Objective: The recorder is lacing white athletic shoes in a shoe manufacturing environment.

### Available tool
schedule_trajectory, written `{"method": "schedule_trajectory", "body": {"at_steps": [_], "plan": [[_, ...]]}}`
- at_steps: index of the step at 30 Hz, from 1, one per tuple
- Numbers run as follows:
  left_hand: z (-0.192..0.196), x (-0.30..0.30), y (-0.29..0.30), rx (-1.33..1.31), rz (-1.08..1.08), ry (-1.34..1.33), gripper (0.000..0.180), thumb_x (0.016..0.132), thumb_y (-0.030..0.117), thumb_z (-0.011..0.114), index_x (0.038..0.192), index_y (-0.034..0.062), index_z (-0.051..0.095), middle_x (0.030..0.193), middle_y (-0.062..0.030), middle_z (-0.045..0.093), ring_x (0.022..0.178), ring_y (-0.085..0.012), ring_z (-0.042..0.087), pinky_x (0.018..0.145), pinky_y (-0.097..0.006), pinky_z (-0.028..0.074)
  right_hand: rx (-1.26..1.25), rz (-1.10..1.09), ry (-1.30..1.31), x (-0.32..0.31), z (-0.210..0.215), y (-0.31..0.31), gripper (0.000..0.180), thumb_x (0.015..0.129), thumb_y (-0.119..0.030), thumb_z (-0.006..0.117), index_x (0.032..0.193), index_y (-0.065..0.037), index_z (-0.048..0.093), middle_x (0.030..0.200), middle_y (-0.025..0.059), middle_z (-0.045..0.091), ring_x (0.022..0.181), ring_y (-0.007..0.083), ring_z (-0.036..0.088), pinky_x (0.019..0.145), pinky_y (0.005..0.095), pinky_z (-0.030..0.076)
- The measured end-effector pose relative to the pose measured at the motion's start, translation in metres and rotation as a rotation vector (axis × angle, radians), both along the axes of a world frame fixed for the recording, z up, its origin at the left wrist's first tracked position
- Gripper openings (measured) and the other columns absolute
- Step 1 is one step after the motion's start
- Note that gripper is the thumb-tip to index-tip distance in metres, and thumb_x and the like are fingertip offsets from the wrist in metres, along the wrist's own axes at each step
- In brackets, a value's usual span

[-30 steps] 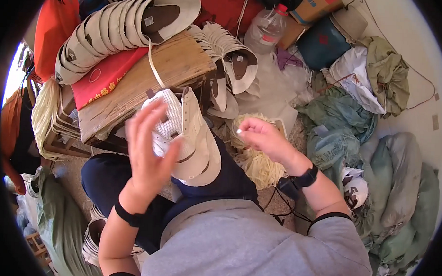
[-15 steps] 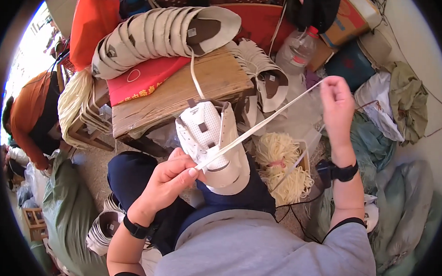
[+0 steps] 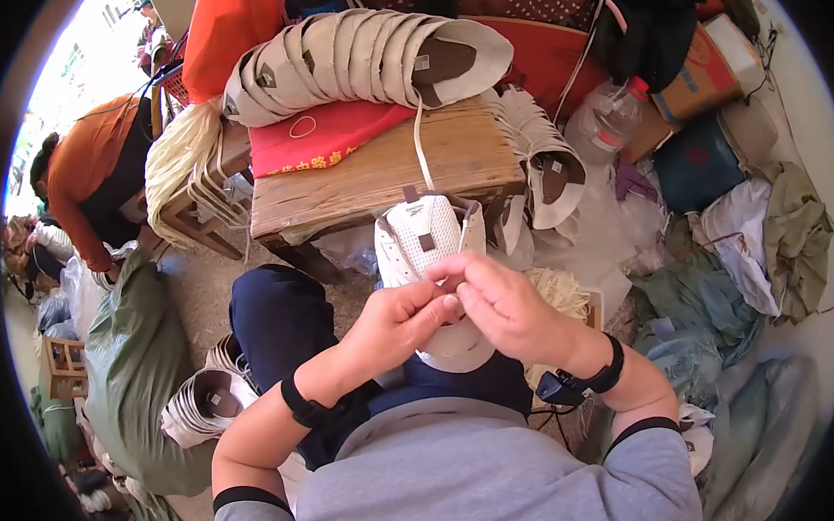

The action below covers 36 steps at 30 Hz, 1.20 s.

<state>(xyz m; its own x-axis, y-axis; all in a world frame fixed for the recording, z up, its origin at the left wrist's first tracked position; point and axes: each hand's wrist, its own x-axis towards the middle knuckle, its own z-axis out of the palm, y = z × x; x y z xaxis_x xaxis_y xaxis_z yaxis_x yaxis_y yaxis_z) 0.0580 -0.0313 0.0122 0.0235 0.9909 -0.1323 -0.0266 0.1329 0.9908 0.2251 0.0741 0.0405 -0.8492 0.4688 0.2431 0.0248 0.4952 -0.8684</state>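
Observation:
A white-beige shoe upper (image 3: 427, 244) with a brown tongue loop rests on my lap, its toe toward me. Over its lower half, my left hand (image 3: 404, 322) and my right hand (image 3: 507, 310) meet with thumbs and fingertips pinched together. The pale flat shoelace seen stretched between them earlier is mostly hidden by the fingers now. Another white lace (image 3: 423, 150) hangs from the stacked uppers on the bench to the far end of this upper.
A row of nested shoe uppers (image 3: 350, 61) lies on the wooden bench (image 3: 383, 167) ahead, beside a red cloth (image 3: 329, 143). Pale lace bundles (image 3: 183, 165) hang at left. More uppers (image 3: 212, 405) stand by my left leg. Another person (image 3: 99, 167) bends at far left.
My right hand has come down and left from its raised place at the right to meet my left hand above the shoe upper. The taut lace between them no longer shows.

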Motion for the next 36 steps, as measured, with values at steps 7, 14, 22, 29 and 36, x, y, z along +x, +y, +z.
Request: {"method": "schedule_trajectory", "body": {"at_steps": [7,14,22,29,36], "plan": [[-0.025,-0.007,-0.002,0.093,0.130,0.190,0.013,0.098,0.013,0.060,0.095,0.0010,0.064,0.075,-0.0041,0.060,0.068,-0.0112,0.054,0.062,-0.029,0.047,0.259,-0.083,-0.175,-0.002,-0.004,0.015,0.009,0.086,-0.011,0.066,0.093,-0.004,0.065,0.090,0.0097,0.064,0.086,0.0296,0.059,0.078,0.0391,0.048],[-0.026,-0.006,-0.002,0.262,0.248,0.542,0.026,0.087,0.006,0.067,0.112,0.0055,0.063,0.086,-0.0097,0.057,0.072,-0.0246,0.061,0.063,-0.035,0.050,0.227,-0.270,-0.110,-0.002,-0.033,0.023,0.009,0.084,-0.013,0.069,0.088,-0.007,0.064,0.087,0.0077,0.063,0.084,0.0297,0.060,0.074,0.0398,0.048],[-0.032,-0.008,-0.002,0.369,0.204,0.602,0.034,0.084,0.006,0.072,0.116,0.0093,0.064,0.086,-0.0081,0.054,0.068,-0.0208,0.059,0.064,-0.033,0.051,0.468,-0.285,-0.093,-0.001,-0.027,0.022,0.012,0.079,-0.010,0.073,0.089,-0.009,0.066,0.080,0.0070,0.057,0.078,0.0270,0.060,0.067,0.0384,0.048],[-0.029,-0.008,0.000,0.344,0.192,0.568,0.032,0.083,0.005,0.072,0.114,0.0086,0.065,0.086,-0.0074,0.053,0.067,-0.0186,0.059,0.063,-0.031,0.051,0.460,-0.265,-0.113,-0.002,-0.026,0.019,0.011,0.076,-0.006,0.069,0.084,-0.008,0.062,0.078,0.0080,0.056,0.077,0.0288,0.059,0.066,0.0396,0.047],[-0.031,-0.010,0.001,0.334,0.192,0.549,0.030,0.083,0.005,0.073,0.112,0.0076,0.066,0.086,-0.0075,0.053,0.067,-0.0186,0.058,0.063,-0.032,0.050,0.641,-0.167,-0.153,-0.006,-0.031,0.017,0.017,0.075,-0.009,0.066,0.086,-0.006,0.054,0.085,0.0106,0.053,0.083,0.0308,0.059,0.070,0.0416,0.049]]}}
